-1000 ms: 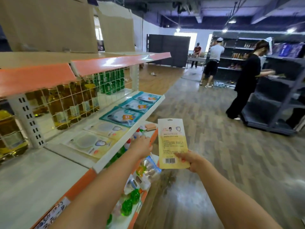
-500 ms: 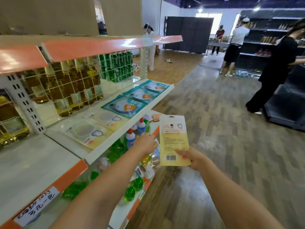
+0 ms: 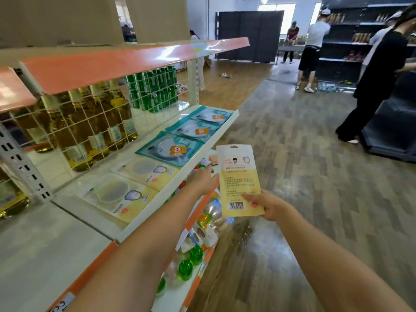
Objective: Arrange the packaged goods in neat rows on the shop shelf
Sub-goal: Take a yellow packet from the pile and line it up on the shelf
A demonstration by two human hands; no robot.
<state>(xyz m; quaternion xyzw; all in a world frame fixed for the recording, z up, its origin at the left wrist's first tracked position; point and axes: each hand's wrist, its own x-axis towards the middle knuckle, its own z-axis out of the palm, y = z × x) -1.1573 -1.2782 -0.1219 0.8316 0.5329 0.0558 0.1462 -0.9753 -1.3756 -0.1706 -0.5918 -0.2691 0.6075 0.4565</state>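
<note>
Here, at the far left, tall bottles of yellow oil [image 3: 90, 122] stand behind a white wire grid [image 3: 74, 131] at the back of the white shelf [image 3: 180, 174], with a block of green cans [image 3: 155, 91] behind the same grid further along. An orange-edged upper shelf [image 3: 126, 64] hangs over them and carries cardboard boxes [image 3: 67, 19].

Flat on the white shelf lies a row of packets: two pale yellow packets [image 3: 121, 194] nearer the camera, then three teal packets [image 3: 173, 148] running toward the shelf's far end, each overlapping or touching the next.

Below the shelf's front edge, the lower shelf [image 3: 198, 287] holds bags of green and orange balls [image 3: 191, 260] and small bottles, partly hidden by the left forearm.

The left hand [image 3: 202, 180] reaches forward just beside the front lip of the white shelf, fingers extended and relaxed, holding nothing; whether it touches the lip cannot be told.

To its right, the right hand [image 3: 267, 206] pinches the lower corner of a yellow packet [image 3: 239, 179], thumb on the printed face beside the barcode. The packet is upright in the air over the aisle, just off the shelf edge, its back side with small print facing the camera.

Further right is wood-pattern floor [image 3: 304, 176], and beyond it several people [image 3: 380, 75] stand at dark shelving [image 3: 351, 41].
</note>
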